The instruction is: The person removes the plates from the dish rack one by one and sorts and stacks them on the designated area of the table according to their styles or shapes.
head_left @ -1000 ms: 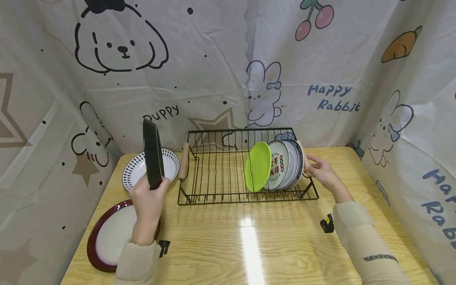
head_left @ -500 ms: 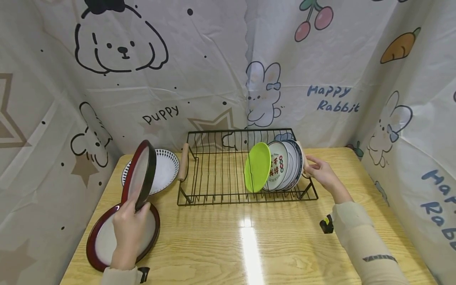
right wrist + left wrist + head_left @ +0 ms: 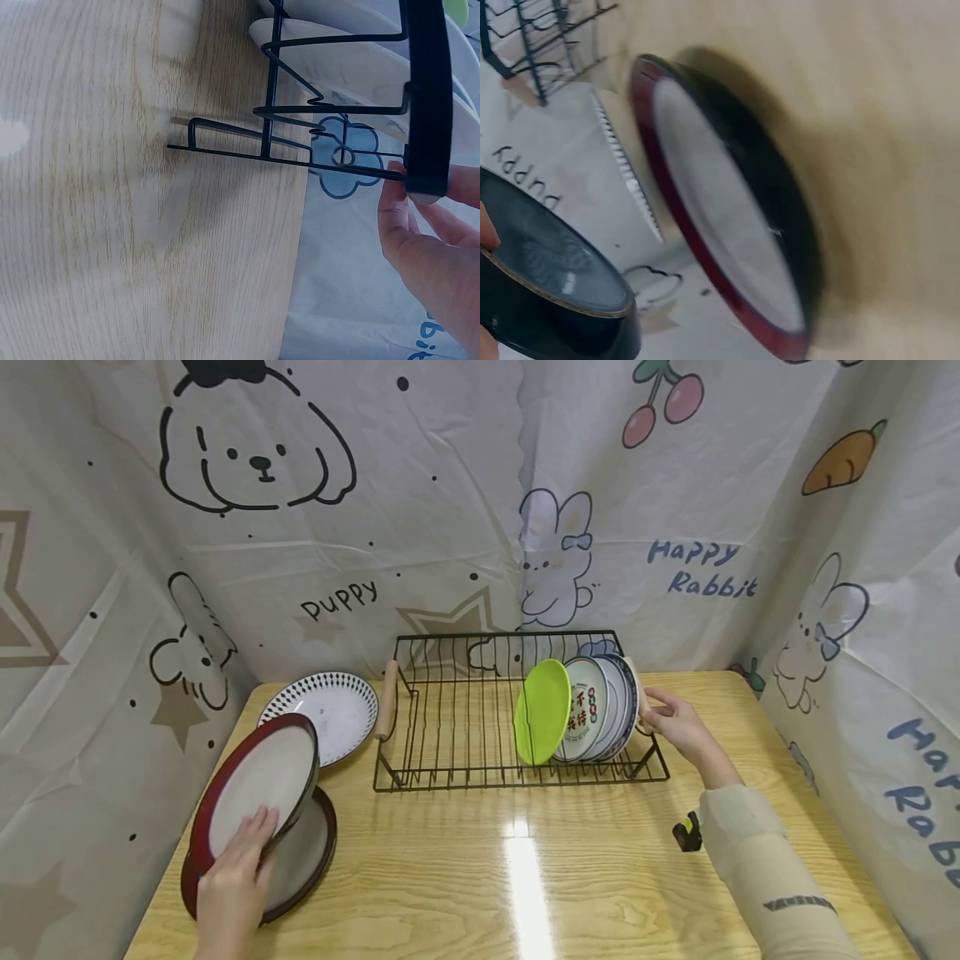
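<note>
My left hand (image 3: 234, 885) grips a red-rimmed plate (image 3: 262, 777) with a cream inside and a dark outer wall, tilted toward me. A matching red-rimmed plate (image 3: 306, 860) lies under it on the table, partly hidden. The left wrist view shows the held plate's dark underside (image 3: 570, 262), with fingertips at its edge. My right hand (image 3: 684, 727) holds the wooden handle (image 3: 638, 689) at the right end of a black wire dish rack (image 3: 487, 787). A lime green plate (image 3: 540, 714) and a white plate with red characters (image 3: 587, 710) stand upright in the rack, with more dishes behind.
A white plate with a black diamond-patterned rim (image 3: 341, 718) lies at the back left, beside the rack's left wooden handle (image 3: 387, 700). A printed curtain (image 3: 450, 527) encloses the wooden table (image 3: 435, 877) at the back and sides.
My left hand has moved left and toward me with the red-rimmed plate, turning it from edge-on until its cream inside shows. My right hand and the rack have stayed put.
</note>
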`<act>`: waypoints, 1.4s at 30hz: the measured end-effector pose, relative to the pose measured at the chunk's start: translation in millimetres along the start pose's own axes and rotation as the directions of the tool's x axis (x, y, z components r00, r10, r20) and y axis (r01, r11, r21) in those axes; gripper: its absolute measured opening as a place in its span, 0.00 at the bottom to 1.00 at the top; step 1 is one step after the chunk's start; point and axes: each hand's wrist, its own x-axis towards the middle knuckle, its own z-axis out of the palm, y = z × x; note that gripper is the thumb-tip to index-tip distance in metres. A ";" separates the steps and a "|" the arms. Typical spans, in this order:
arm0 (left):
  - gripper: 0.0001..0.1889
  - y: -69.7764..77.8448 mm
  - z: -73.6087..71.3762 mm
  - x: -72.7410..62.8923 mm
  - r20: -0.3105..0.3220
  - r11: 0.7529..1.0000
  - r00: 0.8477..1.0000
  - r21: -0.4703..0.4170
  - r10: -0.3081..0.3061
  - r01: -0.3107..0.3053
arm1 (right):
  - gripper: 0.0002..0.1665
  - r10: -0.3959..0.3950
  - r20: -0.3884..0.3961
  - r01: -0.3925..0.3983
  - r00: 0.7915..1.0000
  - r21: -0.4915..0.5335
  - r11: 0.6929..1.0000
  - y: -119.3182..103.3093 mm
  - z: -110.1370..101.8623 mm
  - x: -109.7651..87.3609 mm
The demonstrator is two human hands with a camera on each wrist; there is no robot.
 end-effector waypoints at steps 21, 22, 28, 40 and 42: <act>0.18 -17.2 -8.7 -66.3 0.174 0.992 0.982 0.113 -0.072 0.053 | 0.32 -0.009 0.000 0.009 1.000 0.008 1.000 -2.0 1.1 -1.0; 0.18 -17.5 -8.6 -67.9 0.179 0.991 0.981 0.120 -0.074 0.053 | 0.32 -0.009 -0.001 0.009 1.000 0.008 1.000 -1.8 1.1 -0.8; 0.37 -20.7 -6.3 -72.8 0.188 0.990 0.980 0.137 -0.069 0.044 | 0.32 -0.011 -0.005 0.011 1.000 0.008 1.000 -1.2 0.9 -0.8; 0.41 -25.6 -4.5 -76.5 0.219 0.993 0.975 0.120 -0.042 0.016 | 0.32 -0.006 -0.007 0.006 1.000 0.004 1.000 -0.8 2.5 0.1; 0.42 -25.4 -4.9 -75.8 0.233 0.992 0.971 0.123 -0.045 0.016 | 0.32 -0.004 -0.010 0.004 1.000 0.005 1.000 -0.2 2.0 0.3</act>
